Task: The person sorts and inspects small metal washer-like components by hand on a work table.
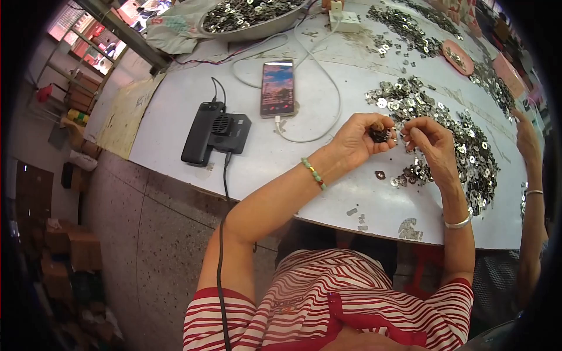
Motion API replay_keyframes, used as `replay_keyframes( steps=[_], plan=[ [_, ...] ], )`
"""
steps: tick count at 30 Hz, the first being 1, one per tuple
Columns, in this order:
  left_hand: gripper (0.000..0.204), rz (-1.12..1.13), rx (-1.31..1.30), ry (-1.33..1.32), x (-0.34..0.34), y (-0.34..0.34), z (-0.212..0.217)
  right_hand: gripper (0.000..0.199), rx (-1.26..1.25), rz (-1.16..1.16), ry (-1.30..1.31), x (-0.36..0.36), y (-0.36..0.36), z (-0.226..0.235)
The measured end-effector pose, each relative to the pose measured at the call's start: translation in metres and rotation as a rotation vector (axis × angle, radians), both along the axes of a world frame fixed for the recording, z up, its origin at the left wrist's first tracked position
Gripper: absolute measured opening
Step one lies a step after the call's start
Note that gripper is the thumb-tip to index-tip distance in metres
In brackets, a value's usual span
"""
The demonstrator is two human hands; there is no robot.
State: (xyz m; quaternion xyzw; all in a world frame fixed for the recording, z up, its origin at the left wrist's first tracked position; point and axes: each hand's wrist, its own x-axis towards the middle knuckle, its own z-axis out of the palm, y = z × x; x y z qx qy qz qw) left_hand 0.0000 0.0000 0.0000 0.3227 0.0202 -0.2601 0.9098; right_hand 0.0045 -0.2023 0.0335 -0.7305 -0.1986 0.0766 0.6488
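My left hand (353,139) is curled, palm up, around a small clump of dark metal pieces (380,136). Close beside it on the right, my right hand (438,147) has its thumb and fingertips drawn together. Whatever sits in that pinch is too small to make out. Under and around my right hand spreads a pile of small flat metal pieces (475,158), silver and dark, many of them ring-shaped. One dark loose piece (380,174) lies on the white table (328,190) just below my hands.
Left of my hands lie a phone (277,88) with a white cable and a black device (214,134) with a fan grille. A metal basin (252,17) of pieces stands behind, near a white power strip (345,22). A pink tray (457,57) and another person's arm (530,169) are at right.
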Motion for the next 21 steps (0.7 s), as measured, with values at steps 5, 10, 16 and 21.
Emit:
replay_keyframes(
  steps=[5,10,16,21],
  plan=[
    [0.020,0.109,0.034,0.015,0.001,0.014,0.003,0.012,-0.201,-0.061,-0.052,0.001,0.010,-0.008],
    [0.023,0.135,0.000,0.057,-0.001,0.014,0.012,0.011,-0.500,-0.207,-0.544,0.010,0.000,-0.010],
    [0.022,0.173,0.062,0.040,0.003,0.012,0.012,0.012,-0.599,-0.181,-0.684,0.010,-0.001,-0.016],
    [0.029,0.169,0.073,0.051,0.003,0.013,0.012,0.016,-0.709,-0.093,-0.833,0.012,-0.003,-0.022]
  ],
)
